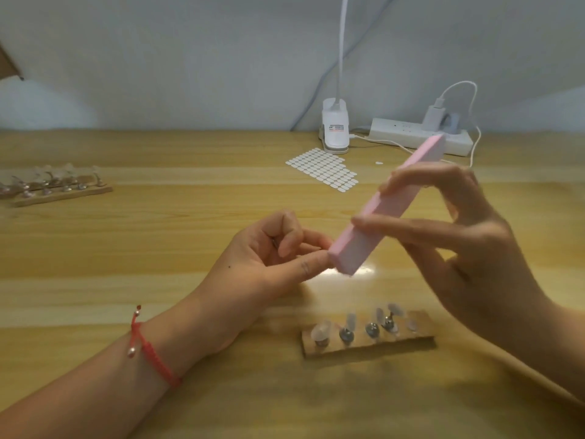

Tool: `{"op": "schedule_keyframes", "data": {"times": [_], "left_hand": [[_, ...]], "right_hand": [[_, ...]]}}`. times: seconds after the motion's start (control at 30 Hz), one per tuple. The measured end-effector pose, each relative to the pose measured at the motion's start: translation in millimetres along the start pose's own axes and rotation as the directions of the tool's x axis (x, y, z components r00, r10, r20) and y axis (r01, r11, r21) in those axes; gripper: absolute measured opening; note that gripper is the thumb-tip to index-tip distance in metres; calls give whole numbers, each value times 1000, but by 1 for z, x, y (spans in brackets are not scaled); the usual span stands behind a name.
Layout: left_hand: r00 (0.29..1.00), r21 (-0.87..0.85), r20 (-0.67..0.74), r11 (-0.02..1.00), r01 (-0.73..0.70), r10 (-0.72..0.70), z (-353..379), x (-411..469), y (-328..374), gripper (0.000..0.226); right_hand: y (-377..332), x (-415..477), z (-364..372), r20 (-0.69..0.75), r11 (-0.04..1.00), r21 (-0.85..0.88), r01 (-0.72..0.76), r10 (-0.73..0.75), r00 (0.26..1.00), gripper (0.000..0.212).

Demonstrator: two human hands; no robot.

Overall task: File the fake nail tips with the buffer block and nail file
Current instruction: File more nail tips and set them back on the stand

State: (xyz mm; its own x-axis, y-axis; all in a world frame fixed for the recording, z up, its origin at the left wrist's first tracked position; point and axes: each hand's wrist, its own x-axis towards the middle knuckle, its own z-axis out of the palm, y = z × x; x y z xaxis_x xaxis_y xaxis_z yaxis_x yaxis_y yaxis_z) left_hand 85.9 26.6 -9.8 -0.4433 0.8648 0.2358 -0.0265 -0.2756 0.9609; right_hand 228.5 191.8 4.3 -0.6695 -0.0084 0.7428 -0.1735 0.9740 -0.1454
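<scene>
Nearest us, a red bracelet point(148, 350) circles the left wrist. Just beyond it, a wooden holder point(411, 340) lies on the table point(126, 280), with clear nail tips point(320, 331) standing on metal pins along it.

Above the holder, our left hand point(269, 258) has its fingers curled in around a small metal piece point(273, 242). Thumb and forefinger reach out to the lower end of the pink buffer point(351, 251). Whether a tip sits there we cannot tell, as the buffer hides it.

Our right hand point(459, 242) holds the buffer in the air, thumb on the near side and fingertips on the far side, gripping its middle. It slants up and away to the right.

Farther back lie a sheet of white oval stickers point(323, 169) and, well to the left, a second holder point(60, 193) of tips. At the wall stand a white lamp clamp point(335, 131) and a power strip point(408, 134) with a charger point(432, 117) plugged in.
</scene>
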Motion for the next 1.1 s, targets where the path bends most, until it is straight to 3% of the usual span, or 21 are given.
{"op": "schedule_keyframes", "data": {"times": [0.13, 0.23, 0.4, 0.5, 0.63, 0.77, 0.9, 1.03, 1.1], "left_hand": [[1000, 4, 20, 1000, 13, -13, 0, 0, -1, 31], [1000, 25, 27, 1000, 1, -2, 1, 0, 0, 33], [999, 12, 28, 1000, 26, -27, 0, 0, -1, 35], [1000, 28, 13, 1000, 12, -12, 1, 1, -1, 37], [999, 32, 37, 999, 18, -19, 1, 0, -1, 36], [1000, 66, -8, 998, -16, 17, 3, 0, 0, 38], [1000, 44, -3, 999, -15, 15, 5, 0, 0, 37], [998, 75, -60, 997, -27, 32, 7, -1, 1, 38], [996, 63, -82, 998, -17, 22, 7, 0, 1, 38]], "right_hand": [[-8, -4, 8, 106, 997, 51, 54, -59, 993, 44], [3, 0, 0, 82, 996, 63, -58, 53, 995, 47], [-7, -5, 8, 108, 996, 58, 72, -78, 991, 45], [5, -1, 1, 46, 999, 40, -25, 23, 999, 45], [-9, -7, 10, 63, 995, -3, 104, -104, 993, 49], [6, -1, 0, 27, 1000, 5, -28, 28, 999, 43], [-11, -8, 12, 82, 993, -19, 112, -110, 990, 42], [6, -2, 1, 31, 999, 7, -41, 40, 999, 42], [-3, -4, 9, 41, 1000, 26, 6, -7, 999, 46]]}}
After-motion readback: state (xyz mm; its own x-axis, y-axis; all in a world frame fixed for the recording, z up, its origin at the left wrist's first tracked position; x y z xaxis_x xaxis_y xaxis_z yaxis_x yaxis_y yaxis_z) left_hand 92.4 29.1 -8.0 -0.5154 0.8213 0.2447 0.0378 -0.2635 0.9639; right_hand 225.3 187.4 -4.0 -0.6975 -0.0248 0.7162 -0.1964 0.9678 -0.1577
